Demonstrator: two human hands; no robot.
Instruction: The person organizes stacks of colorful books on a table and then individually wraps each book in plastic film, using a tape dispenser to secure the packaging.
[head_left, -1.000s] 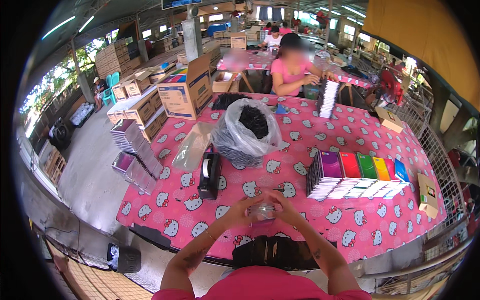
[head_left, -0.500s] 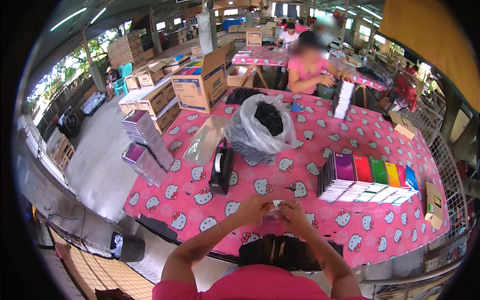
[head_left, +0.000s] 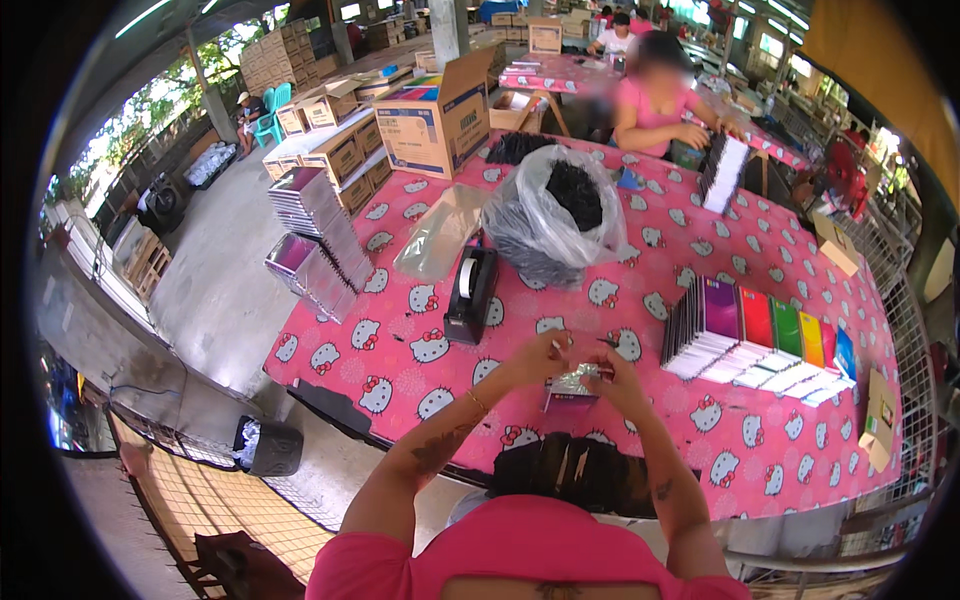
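Note:
A small purple notebook lies in front of me at the near side of the table, with a shiny clear plastic sleeve over its far end. My right hand is closed on the plastic at its right side. Just above and left of the notebook is my left hand, fingers pinched; what they hold, if anything, is too small to make out. A black tape dispenser with a pale roll stands beyond the left hand.
Left, two stacks of wrapped notebooks; right, rows of coloured spiral notebooks. A bag of black coils and clear sleeves lie farther back, near an open carton. Across the table, a person handles a notebook stack.
My left hand has lifted away from the right hand and the plastic, so more of the purple notebook shows. The whole view has shifted with my head.

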